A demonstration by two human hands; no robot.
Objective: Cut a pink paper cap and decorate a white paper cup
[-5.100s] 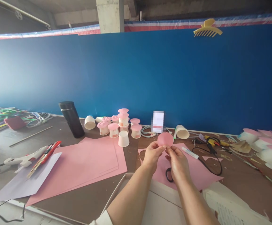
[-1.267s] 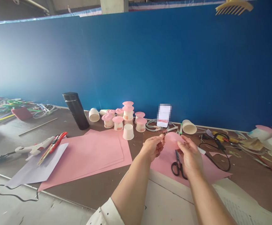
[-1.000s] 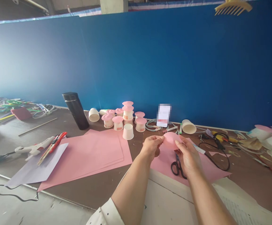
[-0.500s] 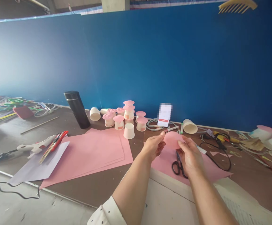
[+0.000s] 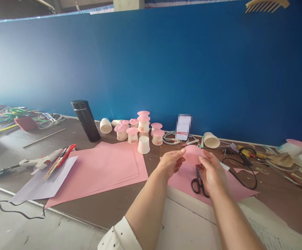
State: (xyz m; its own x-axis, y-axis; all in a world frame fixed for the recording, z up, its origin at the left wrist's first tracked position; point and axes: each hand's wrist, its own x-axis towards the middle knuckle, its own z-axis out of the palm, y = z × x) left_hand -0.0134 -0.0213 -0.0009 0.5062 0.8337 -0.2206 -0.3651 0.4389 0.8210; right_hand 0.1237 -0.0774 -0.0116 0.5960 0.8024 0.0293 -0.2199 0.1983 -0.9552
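A round pink paper piece [image 5: 193,154] is held up between my hands over the right part of the table. My left hand [image 5: 172,162] pinches its left edge, fingers curled. The right edge is between thumb and fingers of my right hand [image 5: 213,173]. Black-handled scissors [image 5: 196,185] lie on pink paper [image 5: 234,184] just below, partly hidden by my right hand. A plain white cup [image 5: 143,145] stands upside down left of my hands. Behind it, several cups with pink round tops [image 5: 132,134] are grouped, some stacked.
Pink sheets [image 5: 106,166] lie left of centre, with a glue gun [image 5: 41,161] and a red cutter [image 5: 60,159] beside them. A black bottle [image 5: 86,121], a phone [image 5: 183,126], a tipped cup [image 5: 211,140] and cables line the blue panel [image 5: 151,69].
The view has shifted very slightly. My left thumb sits a little further onto the upper left edge of the pink round piece; both hands still hold it.
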